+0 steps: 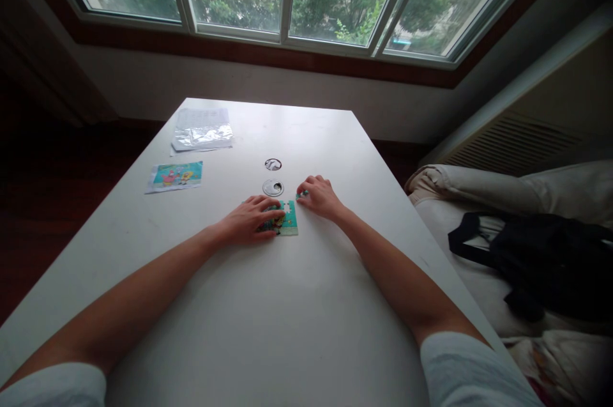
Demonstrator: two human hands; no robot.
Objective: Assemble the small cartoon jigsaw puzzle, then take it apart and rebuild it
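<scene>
A partly joined jigsaw puzzle (pixel 290 224) in teal and yellow lies on the white table (pixel 287 305). My left hand (pixel 246 220) rests over its left part with the fingers spread, which hides that side. A notched gap shows along the puzzle's top edge. Just to the upper right, my right hand (pixel 320 196) pinches a small teal puzzle piece (pixel 302 193) between thumb and fingers, close to the tabletop. Most of that piece is covered by the fingers. Farther left lies a printed cartoon picture sheet (pixel 178 175) in similar colours.
Two round table inserts, a far one (pixel 272 165) and a near one (pixel 272 188), sit beyond the puzzle. A clear plastic bag with papers (pixel 202 129) lies at the far left. On the right, a pale sofa (pixel 483 186) holds a black bag (pixel 550 260).
</scene>
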